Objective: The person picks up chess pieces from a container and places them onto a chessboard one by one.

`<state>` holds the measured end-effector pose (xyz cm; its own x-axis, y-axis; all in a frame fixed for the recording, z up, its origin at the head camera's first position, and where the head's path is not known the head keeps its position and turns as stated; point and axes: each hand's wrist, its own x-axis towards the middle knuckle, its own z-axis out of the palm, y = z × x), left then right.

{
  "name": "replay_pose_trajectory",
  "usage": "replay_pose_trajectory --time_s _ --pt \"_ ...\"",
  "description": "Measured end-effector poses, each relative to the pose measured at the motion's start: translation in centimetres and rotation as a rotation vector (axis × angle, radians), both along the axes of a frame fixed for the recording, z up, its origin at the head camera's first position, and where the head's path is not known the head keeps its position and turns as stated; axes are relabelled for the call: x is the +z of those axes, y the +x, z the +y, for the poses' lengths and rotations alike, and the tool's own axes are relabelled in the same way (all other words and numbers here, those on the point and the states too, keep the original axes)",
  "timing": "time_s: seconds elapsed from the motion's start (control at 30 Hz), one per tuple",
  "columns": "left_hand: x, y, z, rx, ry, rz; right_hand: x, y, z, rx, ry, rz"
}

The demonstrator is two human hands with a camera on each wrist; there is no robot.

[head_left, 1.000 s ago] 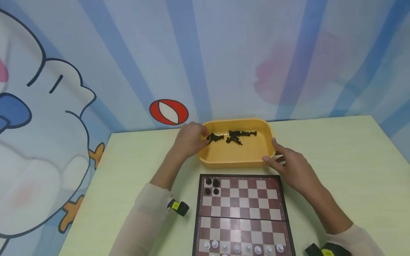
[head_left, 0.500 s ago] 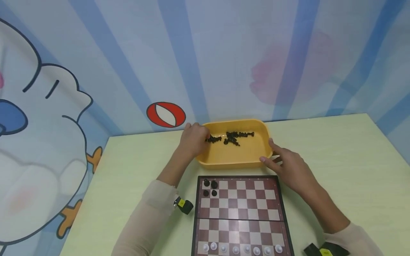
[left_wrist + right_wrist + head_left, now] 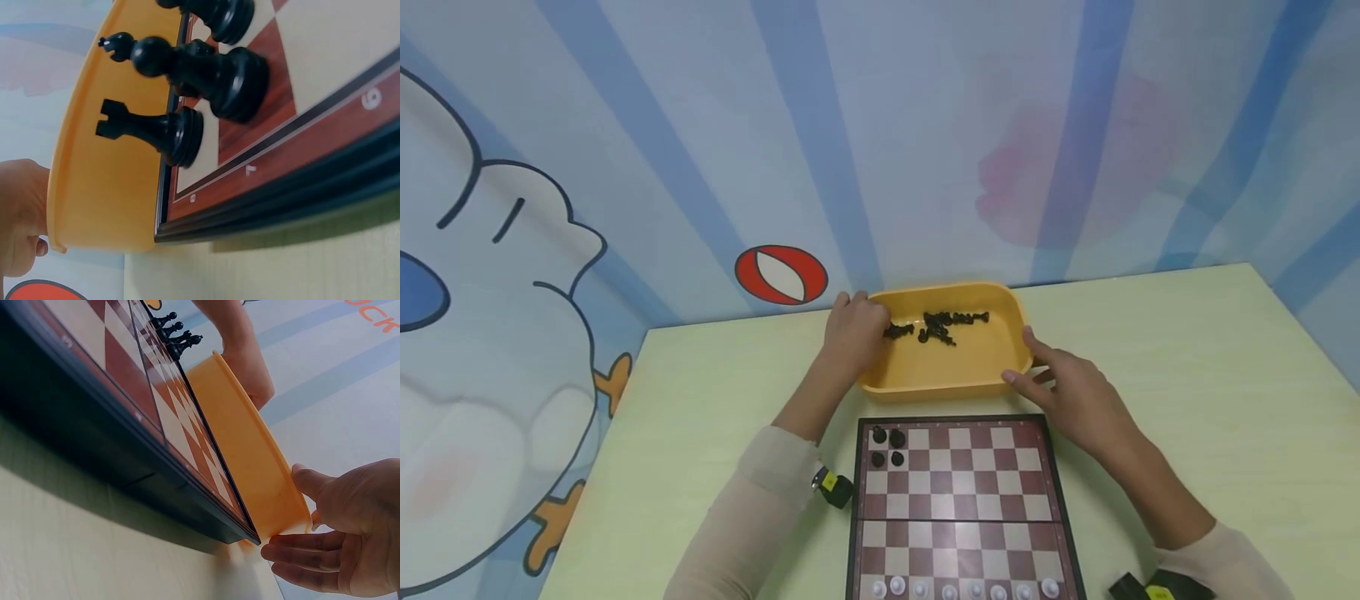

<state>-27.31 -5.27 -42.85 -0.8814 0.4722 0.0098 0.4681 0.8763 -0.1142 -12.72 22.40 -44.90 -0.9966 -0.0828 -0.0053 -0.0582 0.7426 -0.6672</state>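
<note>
My left hand [image 3: 855, 332] reaches over the left end of a yellow tray [image 3: 958, 377], where black chess pieces [image 3: 901, 331] lie. Its fingertips are hidden behind the hand and the tray wall, so I cannot tell whether they hold a piece. At the tray's front right corner, my right hand [image 3: 1078, 398] touches the rim and side with thumb and outstretched fingers; the right wrist view shows its fingers [image 3: 306, 559] nearly straight. More black chess pieces [image 3: 940, 325] lie mid-tray. Just in front is a chessboard [image 3: 955, 508], with black pieces including a rook [image 3: 153, 128] upright at its far left corner.
White chess pieces [image 3: 950, 592] stand in a row near the board's close side. The pale table [image 3: 1210, 375] meets a blue striped wall [image 3: 925, 150] right behind the tray. A black wrist camera [image 3: 833, 487] hangs from my left sleeve, beside the board's left edge.
My left hand has moved slightly inward over the tray, covering more of the left group of black pieces, and its fingertips have gone out of sight. The right hand keeps its place at the corner.
</note>
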Motion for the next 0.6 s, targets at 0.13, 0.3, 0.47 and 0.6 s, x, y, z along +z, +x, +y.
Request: replay_pose_trajectory --time_s 0.13,0.3,0.47,0.6 --pt "-0.09 0.01 0.08 -0.002 -0.01 0.007 0.05 0.04 -0.03 0.002 -0.002 0.009" --pt "-0.05 -0.01 0.07 0.001 -0.021 -0.002 0.13 0.03 -0.03 0.011 -0.01 0.016" --pt "-0.03 0.01 0.05 -0.009 -0.016 0.009 0.13 0.08 -0.06 0.004 -0.007 0.019" --pt "-0.11 0.14 0.01 -0.022 0.009 0.006 -0.03 0.26 -0.03 0.001 -0.01 0.011"
